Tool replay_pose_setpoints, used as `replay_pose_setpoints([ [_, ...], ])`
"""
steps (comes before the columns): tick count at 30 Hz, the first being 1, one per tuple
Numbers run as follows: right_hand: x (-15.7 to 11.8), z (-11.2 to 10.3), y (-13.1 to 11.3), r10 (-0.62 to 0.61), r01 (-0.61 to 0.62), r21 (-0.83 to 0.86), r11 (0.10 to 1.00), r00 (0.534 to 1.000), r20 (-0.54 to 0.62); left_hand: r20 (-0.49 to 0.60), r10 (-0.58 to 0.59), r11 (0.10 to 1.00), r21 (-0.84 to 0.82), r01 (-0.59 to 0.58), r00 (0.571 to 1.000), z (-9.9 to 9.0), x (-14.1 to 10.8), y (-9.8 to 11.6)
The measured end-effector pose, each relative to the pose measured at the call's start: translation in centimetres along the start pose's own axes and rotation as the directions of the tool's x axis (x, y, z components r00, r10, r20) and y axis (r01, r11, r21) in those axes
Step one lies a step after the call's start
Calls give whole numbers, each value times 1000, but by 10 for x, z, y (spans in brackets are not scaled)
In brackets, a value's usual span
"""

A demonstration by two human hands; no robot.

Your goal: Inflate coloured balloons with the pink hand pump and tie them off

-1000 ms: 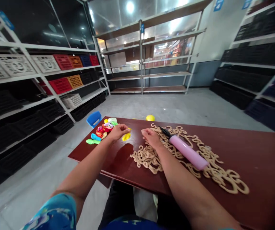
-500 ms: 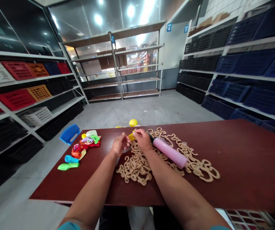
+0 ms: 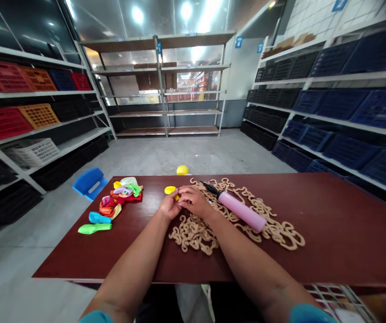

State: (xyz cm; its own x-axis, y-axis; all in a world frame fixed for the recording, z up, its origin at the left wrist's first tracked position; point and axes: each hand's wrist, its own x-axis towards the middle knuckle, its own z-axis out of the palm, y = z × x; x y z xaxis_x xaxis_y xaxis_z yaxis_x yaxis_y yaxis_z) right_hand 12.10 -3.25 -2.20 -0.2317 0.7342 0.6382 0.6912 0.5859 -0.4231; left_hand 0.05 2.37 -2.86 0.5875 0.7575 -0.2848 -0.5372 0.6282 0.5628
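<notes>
One uninflated yellow balloon is pinched in my left hand; my right hand curls alongside, its grip hidden.

Yellow balloon partly behind fingers (outline unclear there), 2 blue sleeves cropped at bottom edge
</notes>
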Motion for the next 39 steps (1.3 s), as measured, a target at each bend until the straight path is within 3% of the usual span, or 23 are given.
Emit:
replay_pose_setpoints([
  [3, 8, -11, -12, 66, -68, -52, 996, 997, -38, 24, 31, 998, -53, -30, 999, -4, 2, 3],
  [7, 16, -53, -21, 275, -282, -189, 941, 959, -63, 147, 92, 976, -208, -60, 985, -11, -3, 15],
  [9, 8, -79, -18, 413, -408, -326, 852, 909, -59, 168, 149, 961, -255, -103, 974, -13, -6, 20],
  [11, -10, -102, -11, 568, -511, -503, 697, 822, -48, 198, 219, 946, -284, -158, 955, -12, -11, 25],
  [14, -48, -124, 0, 720, -568, -668, 481, 691, -68, 257, 299, 922, -327, -208, 919, -8, -17, 27],
  [16, -68, -128, 3, 779, -570, -706, 420, 625, -41, 285, 308, 911, -364, -195, 908, -5, -20, 27],
  [17, -76, -128, 2, 784, -555, -716, 424, 620, -16, 291, 303, 906, -383, -180, 907, -3, -21, 27],
  [20, -83, -122, -10, 779, -538, -744, 396, 626, -37, 252, 267, 893, -428, -141, 930, -3, -21, 29],
  [22, -79, -116, -24, 731, -533, -738, 413, 677, -80, 175, 238, 883, -449, -138, 955, -5, -20, 31],
  [25, -72, -107, -48, 600, -444, -688, 575, 800, -15, 62, 221, 858, -487, -163, 973, -6, -18, 34],
  [27, -68, -102, -60, 520, -357, -644, 677, 851, 75, 23, 227, 845, -501, -185, 974, -6, -18, 35],
  [29, -66, -97, -67, 489, -313, -623, 716, 863, 127, 10, 238, 837, -509, -200, 971, -6, -18, 36],
  [39, -58, -83, -74, 502, -303, -644, 703, 852, 146, 35, 276, 822, -527, -217, 961, -5, -18, 34],
])
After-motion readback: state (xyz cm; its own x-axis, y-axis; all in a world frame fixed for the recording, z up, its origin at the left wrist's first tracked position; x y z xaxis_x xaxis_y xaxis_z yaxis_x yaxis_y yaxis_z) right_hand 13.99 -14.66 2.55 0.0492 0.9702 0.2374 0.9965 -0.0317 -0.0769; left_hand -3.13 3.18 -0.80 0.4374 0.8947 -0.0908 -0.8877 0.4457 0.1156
